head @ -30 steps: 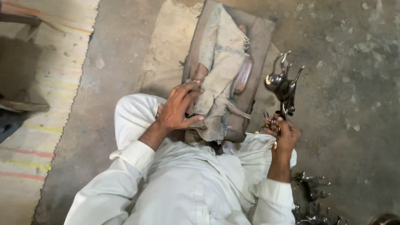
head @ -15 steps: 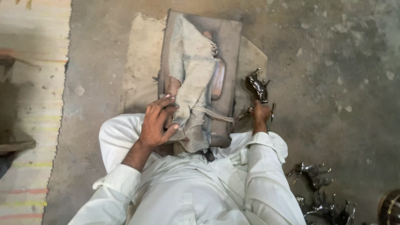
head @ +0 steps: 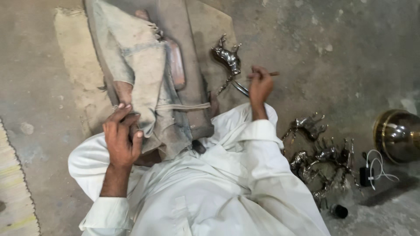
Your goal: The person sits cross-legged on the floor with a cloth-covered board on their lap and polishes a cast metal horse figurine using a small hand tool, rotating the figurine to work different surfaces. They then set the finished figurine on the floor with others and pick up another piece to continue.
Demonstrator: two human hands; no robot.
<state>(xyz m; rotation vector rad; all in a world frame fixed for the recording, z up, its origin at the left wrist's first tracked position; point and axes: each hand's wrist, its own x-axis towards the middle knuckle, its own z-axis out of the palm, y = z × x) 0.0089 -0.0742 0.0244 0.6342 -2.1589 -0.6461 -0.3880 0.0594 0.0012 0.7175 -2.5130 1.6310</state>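
Observation:
My left hand [head: 122,140] lies on a worn grey cloth [head: 140,74], its fingers curled over the cloth's lower edge. The cloth drapes over a padded board [head: 192,52] in front of my lap. My right hand [head: 260,86] is closed on a thin brown stick [head: 267,74]. Just to its left, a shiny metal animal figurine [head: 227,57] rests beside the board, its legs pointing toward that hand. White sleeves cover both my arms.
Several more shiny metal figurines [head: 323,159] lie heaped on the concrete floor to my right. A round brass vessel [head: 396,135] stands at the far right, with a black charger and white cable [head: 372,172] near it. A striped mat [head: 13,201] edges the left.
My right hand, which held the figurine up, has come down; the figurine now rests beside the board and the hand grips a thin stick. My left hand stays on the cloth.

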